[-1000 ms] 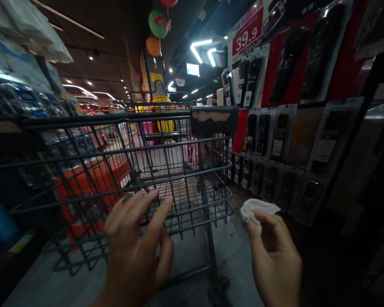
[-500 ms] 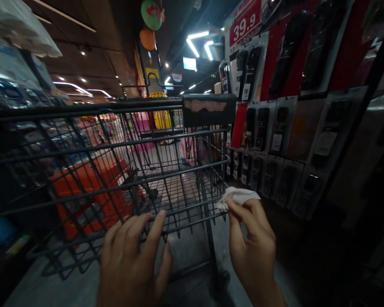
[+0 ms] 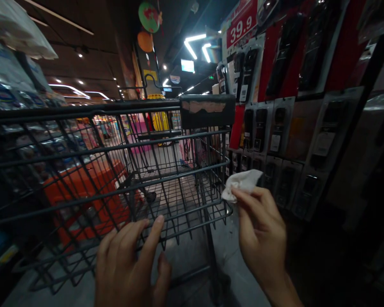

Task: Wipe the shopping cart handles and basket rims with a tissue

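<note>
A dark wire shopping cart (image 3: 166,171) fills the middle of the view, its front corner pointing to the right. Between the thumb and fingers of my right hand (image 3: 263,238) is a crumpled white tissue (image 3: 243,183), held just right of the cart's corner wires. My left hand (image 3: 131,266) is open, palm down, with fingers apart. Its fingertips are at the cart's lower wires; whether they touch the metal I cannot tell. A black plate (image 3: 208,111) with a torn label sits on the cart's top rim.
On the right stands a rack of packaged goods (image 3: 280,123) under a red price sign (image 3: 242,26). An orange plastic stool-like object (image 3: 86,196) shows behind the cart's wires at left. Shelved packages (image 3: 6,98) line the left side. A cart wheel (image 3: 222,283) rests on the grey floor.
My right hand has moved up and to the right with the tissue, away from the cart's corner wire. My left hand has shifted slightly down and stays open.
</note>
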`<state>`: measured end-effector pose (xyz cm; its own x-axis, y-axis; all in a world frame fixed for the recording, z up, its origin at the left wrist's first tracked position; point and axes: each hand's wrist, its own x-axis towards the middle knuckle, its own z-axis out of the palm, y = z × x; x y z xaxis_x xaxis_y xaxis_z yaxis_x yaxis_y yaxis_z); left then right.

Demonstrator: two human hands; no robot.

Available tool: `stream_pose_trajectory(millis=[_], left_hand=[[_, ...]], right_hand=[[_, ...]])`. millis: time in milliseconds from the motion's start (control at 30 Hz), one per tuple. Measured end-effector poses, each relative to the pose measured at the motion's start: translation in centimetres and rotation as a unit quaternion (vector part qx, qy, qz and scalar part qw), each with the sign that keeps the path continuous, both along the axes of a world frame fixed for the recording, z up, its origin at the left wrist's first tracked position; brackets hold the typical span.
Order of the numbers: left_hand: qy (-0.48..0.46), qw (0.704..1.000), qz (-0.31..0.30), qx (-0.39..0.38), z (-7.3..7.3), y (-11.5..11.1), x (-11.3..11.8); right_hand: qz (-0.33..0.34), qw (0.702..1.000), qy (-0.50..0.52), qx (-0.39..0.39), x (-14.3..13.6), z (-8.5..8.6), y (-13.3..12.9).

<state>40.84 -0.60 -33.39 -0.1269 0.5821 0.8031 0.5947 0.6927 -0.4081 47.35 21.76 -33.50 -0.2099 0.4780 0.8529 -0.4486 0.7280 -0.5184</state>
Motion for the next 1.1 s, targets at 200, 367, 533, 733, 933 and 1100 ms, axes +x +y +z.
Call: stream_pose_trajectory(millis=[200,367,533,733,933,1100], left_hand=[[-0.006,1.0,-0.002,0.003,-0.2,-0.1,-0.1],[0.007,1.0,-0.001,0.011,-0.1,0.2,0.0],[-0.002,1.0,-0.003,0.018,0.1,0.4,0.3],[0.003,1.0,-0.003,0.023,0.3,0.8,0.5],[0.015,1.0,-0.007,0.019,0.5,1.0,0.4],[0.019,1.0,-0.013,0.016,0.4,0.7,0.2]], right_hand=[[0.147,0.986,-0.068,-0.049,-3.8,0.5,2.8],[0.194,0.97,-0.058,-0.131,-5.9,0.8,4.0],[0.169,0.97,-0.063,-0.161,-3.5,-0.1,2.4],[0.105,0.98,-0.055,-0.161,0.0,-1.2,-1.2],[0.086,0.996,-0.03,-0.013,0.1,-3.0,-6.5],[-0.017,1.0,0.0,-0.02,1.4,-4.2,-5.2]])
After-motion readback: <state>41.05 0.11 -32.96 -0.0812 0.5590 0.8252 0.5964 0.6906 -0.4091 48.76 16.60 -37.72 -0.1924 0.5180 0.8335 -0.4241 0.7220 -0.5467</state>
